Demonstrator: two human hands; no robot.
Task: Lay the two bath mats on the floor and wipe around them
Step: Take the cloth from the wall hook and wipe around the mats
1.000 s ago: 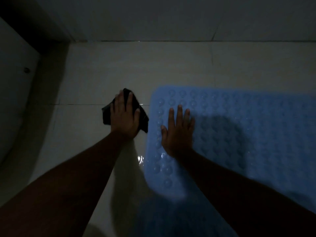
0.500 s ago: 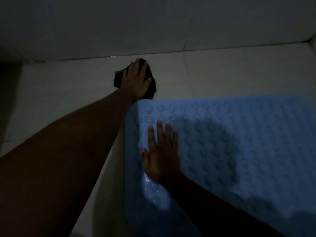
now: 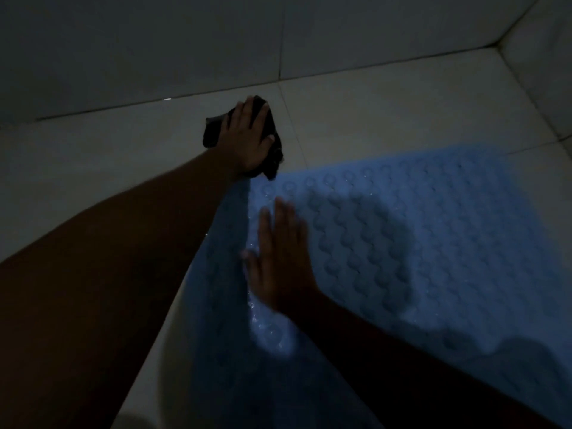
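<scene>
Hands (image 3: 247,140) on dim tiled floor (image 3: 387,119)

Left hand (image 3: 249,140) reaches forward, right hand (image 3: 283,261) pressed flat.

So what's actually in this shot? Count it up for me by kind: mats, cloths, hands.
Mats: 1, the blue mat lying on the floor; no second one shows.
Cloths: 1, the dark cloth under the left hand.
Hands: 2, with the right hand flat on the mat.
Total: 4
</scene>
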